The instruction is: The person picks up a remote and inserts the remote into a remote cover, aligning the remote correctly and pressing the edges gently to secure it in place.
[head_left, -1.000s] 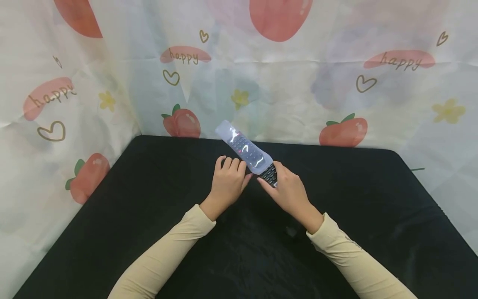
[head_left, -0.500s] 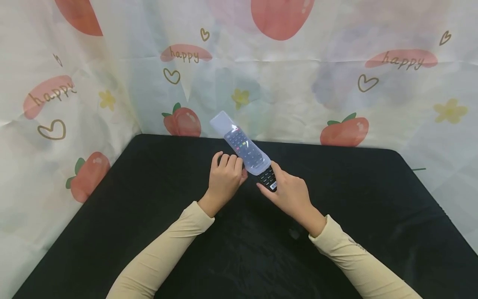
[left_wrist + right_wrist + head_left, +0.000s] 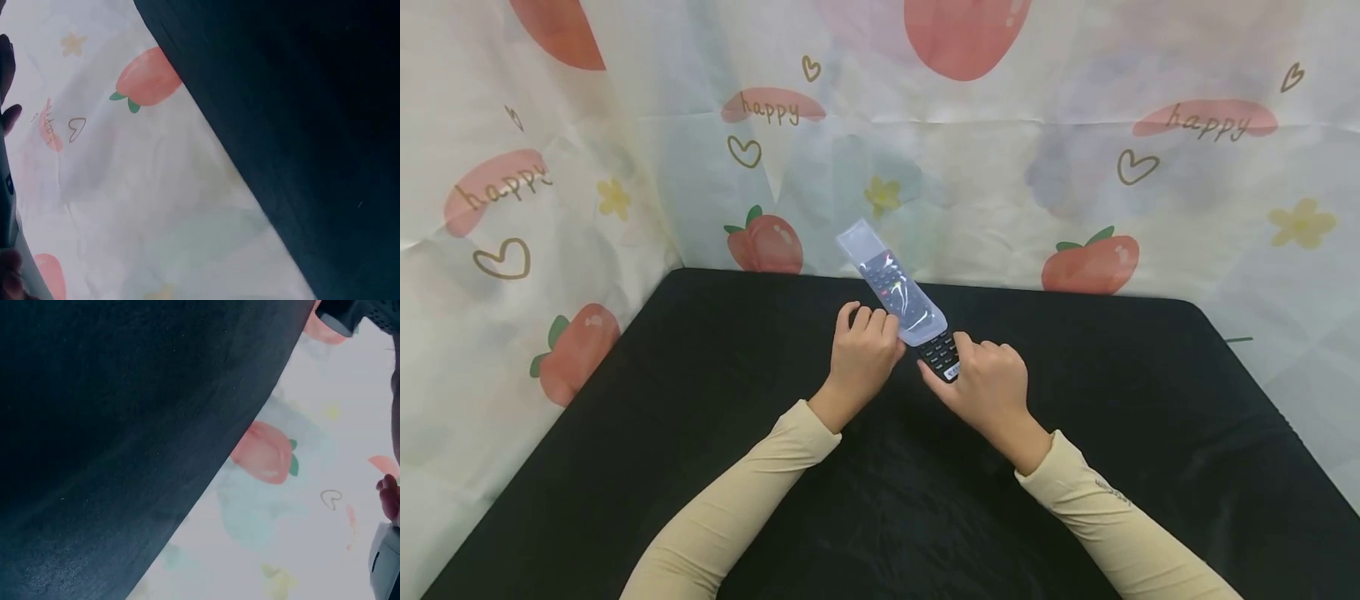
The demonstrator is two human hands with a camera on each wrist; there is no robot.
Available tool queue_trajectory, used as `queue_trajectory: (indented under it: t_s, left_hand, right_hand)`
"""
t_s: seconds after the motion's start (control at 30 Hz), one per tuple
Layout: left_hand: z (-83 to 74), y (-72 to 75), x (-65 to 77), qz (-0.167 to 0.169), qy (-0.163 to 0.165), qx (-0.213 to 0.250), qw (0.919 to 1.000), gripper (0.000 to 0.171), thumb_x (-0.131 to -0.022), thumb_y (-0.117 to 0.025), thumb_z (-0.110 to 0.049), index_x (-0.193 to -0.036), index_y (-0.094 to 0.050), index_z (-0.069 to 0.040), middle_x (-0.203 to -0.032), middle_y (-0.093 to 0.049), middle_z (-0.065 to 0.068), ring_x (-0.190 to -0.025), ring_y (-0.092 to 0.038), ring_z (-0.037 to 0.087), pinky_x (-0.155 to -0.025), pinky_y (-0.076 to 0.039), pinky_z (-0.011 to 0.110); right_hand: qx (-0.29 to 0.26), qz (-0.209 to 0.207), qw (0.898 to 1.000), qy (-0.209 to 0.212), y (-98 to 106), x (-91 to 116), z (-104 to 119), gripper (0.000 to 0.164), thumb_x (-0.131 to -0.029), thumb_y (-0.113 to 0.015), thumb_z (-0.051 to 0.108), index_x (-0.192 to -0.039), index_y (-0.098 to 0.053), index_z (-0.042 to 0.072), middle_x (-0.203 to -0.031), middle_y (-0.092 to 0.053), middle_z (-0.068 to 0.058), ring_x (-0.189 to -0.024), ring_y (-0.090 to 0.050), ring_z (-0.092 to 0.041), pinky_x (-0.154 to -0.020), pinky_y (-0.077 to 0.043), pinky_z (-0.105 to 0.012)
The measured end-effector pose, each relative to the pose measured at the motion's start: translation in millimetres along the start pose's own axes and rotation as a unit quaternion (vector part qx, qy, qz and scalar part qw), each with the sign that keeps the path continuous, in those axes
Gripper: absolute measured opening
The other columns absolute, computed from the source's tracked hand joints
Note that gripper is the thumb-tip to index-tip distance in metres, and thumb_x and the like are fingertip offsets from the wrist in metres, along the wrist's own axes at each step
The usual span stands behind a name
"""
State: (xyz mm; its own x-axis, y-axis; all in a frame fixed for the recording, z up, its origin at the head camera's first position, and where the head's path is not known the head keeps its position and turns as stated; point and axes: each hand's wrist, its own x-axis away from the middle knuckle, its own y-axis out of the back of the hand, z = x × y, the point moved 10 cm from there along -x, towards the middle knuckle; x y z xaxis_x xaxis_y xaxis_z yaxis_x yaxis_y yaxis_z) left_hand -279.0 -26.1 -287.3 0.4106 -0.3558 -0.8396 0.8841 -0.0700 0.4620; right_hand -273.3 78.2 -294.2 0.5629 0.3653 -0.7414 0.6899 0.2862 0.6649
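Over the desk [image 3: 730,358], the remote [image 3: 936,352] slants partly inside its sleeve [image 3: 892,283]; the right grip [image 3: 992,379] holds the remote's bare end, the left grip [image 3: 861,354] pinches the sleeve's edge. Keeping remote and sleeve aligned should prevent snagging.

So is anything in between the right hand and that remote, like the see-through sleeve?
Nothing visible: the right hand grips the remote at its uncovered end. The see-through sleeve covers the part farther from that hand. The remote's underside is hidden.
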Motion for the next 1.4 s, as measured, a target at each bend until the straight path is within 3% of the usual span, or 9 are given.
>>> queue_trajectory:
  t_s: [0.23, 0.47, 0.7, 0.97, 1.23, 1.4]
  left_hand:
    - [-3.3, -2.9, 6.3, 0.009, -0.024, 0.058, 0.998, 0.009, -0.074, -0.068, -0.014, -0.071, -0.06, -0.01, -0.066, -0.06, 0.0, -0.07, -0.056, 0.015, -0.085, -0.044, 0.034]
    - [-4.0, -3.6, 9.6, 0.033, -0.011, 0.102, 0.9941, 0.005, -0.077, -0.065, -0.012, -0.075, -0.062, -0.009, -0.069, -0.062, 0.0, -0.071, -0.056, 0.015, -0.083, -0.045, 0.033]
    - [-4.6, 3.2, 8.4, 0.022, 0.003, 0.122, 0.9923, 0.004, -0.076, -0.065, -0.01, -0.074, -0.062, -0.008, -0.071, -0.063, 0.001, -0.071, -0.055, 0.015, -0.082, -0.045, 0.032]
    - [-2.7, 9.9, 5.5, 0.006, -0.005, 0.109, 0.994, 0.005, -0.074, -0.065, -0.011, -0.074, -0.06, -0.008, -0.069, -0.061, 0.001, -0.07, -0.054, 0.016, -0.08, -0.045, 0.033]
    - [1.0, -2.5, 7.6, 0.065, -0.027, 0.072, 0.9949, 0.013, -0.082, -0.063, -0.022, -0.074, -0.061, -0.011, -0.07, -0.06, 0.001, -0.073, -0.056, 0.017, -0.087, -0.043, 0.039]
    - [3.1, 0.4, 4.4, 0.074, -0.005, 0.079, 0.9941, 0.025, -0.085, -0.061, -0.035, -0.075, -0.063, -0.012, -0.073, -0.062, 0.002, -0.076, -0.057, 0.02, -0.086, -0.042, 0.04]
  right_hand:
    - [-0.001, -0.006, 1.0, 0.009, 2, 1, 2, 0.055, -0.067, -0.073, 0.051, -0.075, -0.06, -0.002, -0.049, -0.055, -0.009, -0.039, -0.044, -0.02, -0.039, -0.033, -0.028]
    - [-0.018, -0.025, 0.999, 0.01, 7, -2, 4, 0.054, -0.065, -0.075, 0.048, -0.076, -0.06, -0.003, -0.048, -0.054, -0.009, -0.038, -0.043, -0.02, -0.038, -0.032, -0.028]
    - [-0.04, -0.047, 0.998, 0.012, 10, -5, 3, 0.053, -0.066, -0.074, 0.046, -0.078, -0.059, -0.004, -0.046, -0.052, -0.008, -0.037, -0.04, -0.019, -0.038, -0.031, -0.028]
    - [-0.063, -0.063, 0.996, 0.021, 13, -12, 2, 0.051, -0.066, -0.074, 0.043, -0.08, -0.061, -0.005, -0.048, -0.053, -0.01, -0.038, -0.04, -0.021, -0.038, -0.032, -0.029]
    - [-0.057, -0.06, 0.995, 0.053, 10, -13, 0, 0.049, -0.064, -0.078, 0.039, -0.085, -0.063, -0.003, -0.055, -0.057, -0.01, -0.043, -0.048, -0.021, -0.041, -0.037, -0.032]
    - [-0.024, -0.062, 0.993, 0.095, 3, -4, 2, 0.049, -0.062, -0.08, 0.037, -0.089, -0.065, -0.001, -0.062, -0.064, -0.01, -0.05, -0.055, -0.023, -0.044, -0.04, -0.034]
